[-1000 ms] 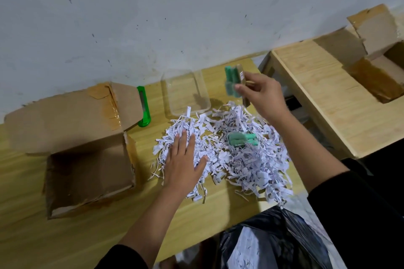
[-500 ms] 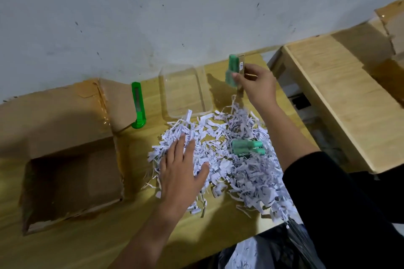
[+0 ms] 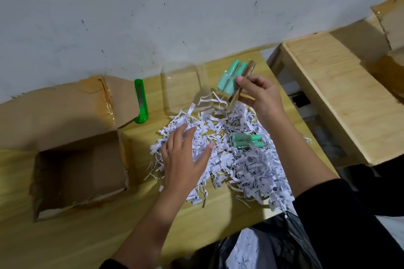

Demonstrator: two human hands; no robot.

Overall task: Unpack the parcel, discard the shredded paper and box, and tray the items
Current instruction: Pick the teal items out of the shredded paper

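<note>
A heap of white shredded paper lies on the wooden table. My left hand rests flat on the heap's left side, fingers spread. My right hand pinches a pack of mint-green items with a brown card backing, held up just right of the clear plastic tray. A second green pack lies on top of the shreds. The opened cardboard box stands at the left, its inside bare.
A green utility knife lies between the box flap and the tray. A black bin bag holding shreds hangs at the table's near edge. A second wooden table with another cardboard box stands to the right.
My right hand has tilted the green pack and brought it nearer the clear tray. My left hand stays on the shreds. The camera view has shifted.
</note>
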